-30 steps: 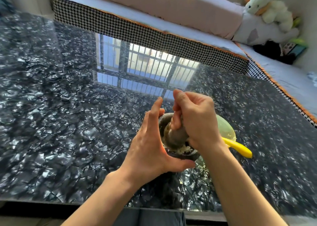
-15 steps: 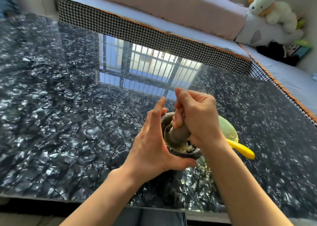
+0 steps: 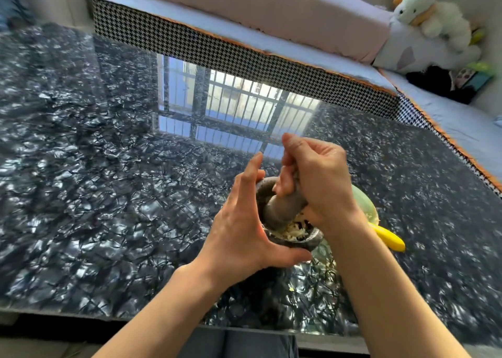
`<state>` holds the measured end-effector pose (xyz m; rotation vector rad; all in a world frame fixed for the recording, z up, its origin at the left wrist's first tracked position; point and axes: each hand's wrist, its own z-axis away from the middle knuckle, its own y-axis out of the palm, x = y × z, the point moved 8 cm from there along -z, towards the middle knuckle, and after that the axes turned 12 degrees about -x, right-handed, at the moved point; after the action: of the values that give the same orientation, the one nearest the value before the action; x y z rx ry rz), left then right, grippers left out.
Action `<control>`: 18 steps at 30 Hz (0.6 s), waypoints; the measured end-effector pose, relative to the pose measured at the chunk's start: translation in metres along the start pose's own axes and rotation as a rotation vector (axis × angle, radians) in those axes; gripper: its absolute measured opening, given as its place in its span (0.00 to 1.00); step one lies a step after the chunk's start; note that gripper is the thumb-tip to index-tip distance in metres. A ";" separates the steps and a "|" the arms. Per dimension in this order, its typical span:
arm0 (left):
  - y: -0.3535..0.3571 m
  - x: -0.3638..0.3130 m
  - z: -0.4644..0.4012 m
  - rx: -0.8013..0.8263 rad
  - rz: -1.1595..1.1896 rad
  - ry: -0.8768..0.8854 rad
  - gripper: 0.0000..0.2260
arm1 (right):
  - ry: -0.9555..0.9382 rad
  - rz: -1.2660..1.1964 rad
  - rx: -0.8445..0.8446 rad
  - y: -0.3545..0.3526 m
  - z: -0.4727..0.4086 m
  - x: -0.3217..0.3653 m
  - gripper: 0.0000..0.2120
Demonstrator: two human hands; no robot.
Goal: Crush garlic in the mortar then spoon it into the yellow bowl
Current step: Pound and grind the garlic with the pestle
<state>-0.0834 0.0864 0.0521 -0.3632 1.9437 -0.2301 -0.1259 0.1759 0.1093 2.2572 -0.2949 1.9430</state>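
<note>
A dark stone mortar stands on the glossy black table. Pale crushed garlic lies inside it. My right hand is closed around a grey stone pestle, whose thick end presses into the garlic. My left hand cups the mortar's near left side, thumb along the front wall, fingers raised. Right behind the mortar sits the yellow bowl, mostly hidden by my right wrist. A yellow spoon handle sticks out to the right of the bowl.
The table's near edge runs just below my forearms. A houndstooth-edged cushioned bench borders the table's far and right sides, with a white plush toy at the back right. A window reflection glares on the tabletop.
My right hand has lifted and tilted the pestle slightly, so more crushed garlic shows in the mortar. The left hand keeps its hold. The view has shifted a little.
</note>
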 end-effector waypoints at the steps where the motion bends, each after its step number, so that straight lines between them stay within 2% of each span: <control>1: 0.000 0.000 0.000 0.000 0.002 0.004 0.55 | -0.010 -0.042 -0.020 -0.006 -0.002 0.010 0.20; 4: 0.000 0.001 0.000 -0.004 0.004 0.017 0.55 | -0.095 -0.132 -0.039 -0.016 -0.008 0.043 0.19; 6: 0.000 0.001 0.000 -0.002 0.000 0.017 0.56 | -0.130 -0.099 -0.044 -0.013 -0.009 0.041 0.19; 9: 0.000 0.002 -0.001 -0.009 0.001 -0.009 0.55 | -0.063 0.040 -0.012 0.003 -0.002 0.002 0.22; 12: -0.001 0.001 -0.001 -0.010 0.002 -0.012 0.56 | 0.004 0.059 0.004 0.007 0.001 -0.011 0.21; 18: 0.000 0.000 0.000 0.004 0.007 0.014 0.56 | -0.103 -0.094 -0.034 -0.012 -0.006 0.042 0.20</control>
<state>-0.0834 0.0865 0.0523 -0.3527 1.9581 -0.2320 -0.1230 0.1864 0.1521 2.3099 -0.2275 1.7664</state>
